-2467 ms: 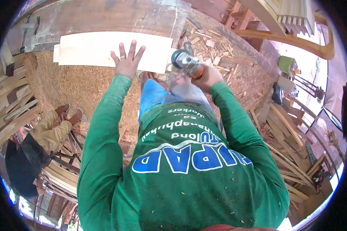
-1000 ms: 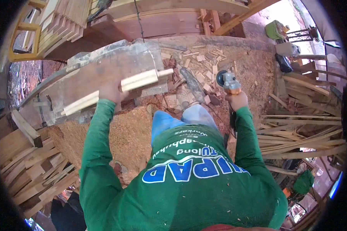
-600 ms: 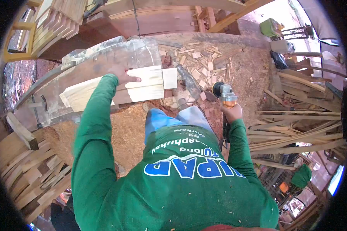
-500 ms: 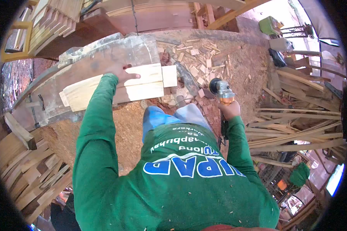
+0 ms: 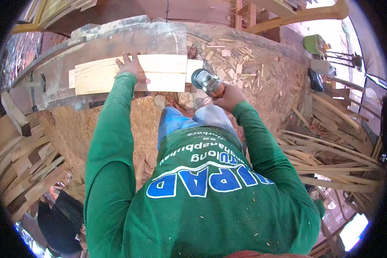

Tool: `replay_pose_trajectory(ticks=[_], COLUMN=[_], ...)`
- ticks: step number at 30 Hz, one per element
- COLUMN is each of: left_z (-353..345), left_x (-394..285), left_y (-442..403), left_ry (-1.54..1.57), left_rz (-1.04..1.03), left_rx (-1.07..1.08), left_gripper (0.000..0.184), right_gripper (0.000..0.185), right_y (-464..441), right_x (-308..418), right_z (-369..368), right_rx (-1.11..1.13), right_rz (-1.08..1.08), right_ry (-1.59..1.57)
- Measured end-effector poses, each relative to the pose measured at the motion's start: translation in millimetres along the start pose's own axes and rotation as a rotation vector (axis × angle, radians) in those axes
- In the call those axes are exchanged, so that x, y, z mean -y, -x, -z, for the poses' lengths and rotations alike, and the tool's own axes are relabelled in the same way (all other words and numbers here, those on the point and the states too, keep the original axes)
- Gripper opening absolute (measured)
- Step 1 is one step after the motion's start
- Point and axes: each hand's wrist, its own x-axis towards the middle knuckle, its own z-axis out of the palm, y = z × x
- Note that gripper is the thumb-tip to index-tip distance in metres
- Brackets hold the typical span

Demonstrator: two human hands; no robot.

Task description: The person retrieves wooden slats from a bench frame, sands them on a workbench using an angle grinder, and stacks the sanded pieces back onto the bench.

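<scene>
A pale wooden board [image 5: 165, 79] lies across a worn work table [image 5: 112, 47], with narrower tongues at both ends. My left hand [image 5: 132, 69] rests on its left half, fingers spread and pressing on the wood. In my right hand [image 5: 230, 97] is an angle grinder [image 5: 208, 82], gripped around its body. The grinder's round disc is just beside the board's right-hand tongue [image 5: 194, 69]; whether they touch I cannot tell.
Wood offcuts [image 5: 225, 53] litter the ground beyond the table's right end. Long wooden strips [image 5: 331, 159] are heaped at the right, and stacked timber [image 5: 26, 172] stands at the left. A green container [image 5: 314, 45] sits at the far right. Sawdust [image 5: 103, 129] covers the floor.
My right hand has brought the angle grinder left and up, close to the board's right end. The board now lies straighter, and my left hand's fingers have spread out on it.
</scene>
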Motion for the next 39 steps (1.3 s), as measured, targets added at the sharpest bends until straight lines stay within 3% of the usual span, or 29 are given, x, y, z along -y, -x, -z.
replay_pose_trajectory(ticks=[6,9,12,16,20,24,30,32,36,39], left_z=[6.6,4.9,4.0,7.3,33.0,34.5,33.6,26.7,11.8,24.4], left_x=[-4.8,-2.8,-0.3,-0.5,-8.8,-10.9,-10.5,-7.4,-8.4,-18.1], left_y=[1.7,0.5,-1.8,-2.1,25.4,19.4,20.7,18.5,0.6,13.2], left_ry=[-0.023,-0.042,-0.06,-0.05,0.096,0.047,0.026,0.022,-0.078,-0.072], left_rz=[-0.001,-0.037,-0.062,-0.048,0.015,0.025,0.0,-0.02,-0.025,0.091], left_rx=[0.023,0.0,-0.017,0.014,0.082,0.087,0.061,0.044,0.038,0.075], left_gripper=[0.14,0.138,0.137,0.138,0.143,0.148,0.151,0.149,0.143,0.141], right_gripper=[0.047,0.047,0.048,0.044,0.041,0.042,0.043,0.044,0.046,0.043], right_y=[-26.8,-67.5,-80.8,-61.1,-61.5,-80.3,-47.3,-64.5,-85.5,-42.9], right_x=[1.0,-32.2,-8.7,10.3,-6.9,-4.3,7.4,-15.4,-68.0,-53.9], right_z=[1.9,-6.1,25.6,34.5,24.3,44.1,34.7,36.9,14.4,29.5], right_rx=[0.077,-0.063,0.001,0.184,0.103,0.049,0.205,0.161,-0.219,-0.299], right_rz=[0.08,0.093,0.057,0.147,0.166,0.087,0.077,0.074,0.006,-0.07], right_ry=[0.202,0.171,0.108,0.316,0.279,0.094,0.421,0.258,0.074,-0.222])
